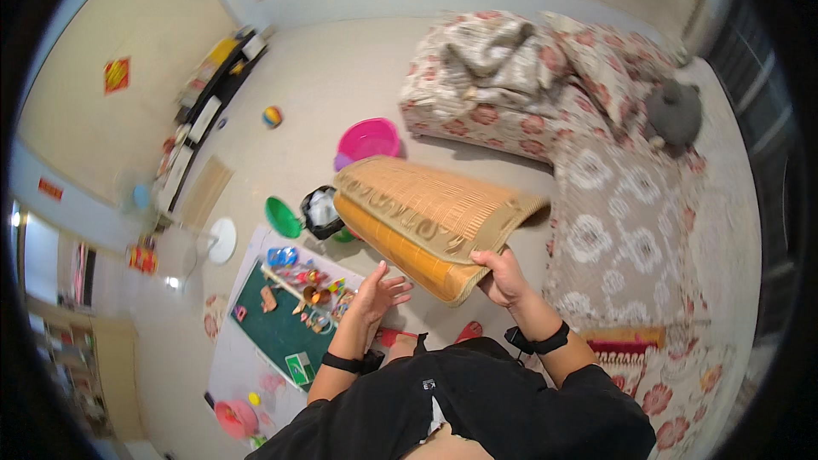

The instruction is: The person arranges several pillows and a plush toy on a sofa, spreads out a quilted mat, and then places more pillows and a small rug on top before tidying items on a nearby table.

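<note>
A folded bamboo mat [426,204], tan with a fabric border and brown scroll patterns, hangs in front of me above the floor. Its near right corner is pinched by my right hand [504,278], thumb on top and the other fingers underneath. My left hand [380,293] is free of the mat, held just off its near left edge with fingers spread and nothing in them. The mat's far right end curls downward.
A flowered sofa [486,123] with a rumpled cover stands ahead on the right. Left of me is a low table with a green board [281,324] and several toys. A pink basin [369,138], a black-lined bin [322,211] and a ball [272,116] are on the floor.
</note>
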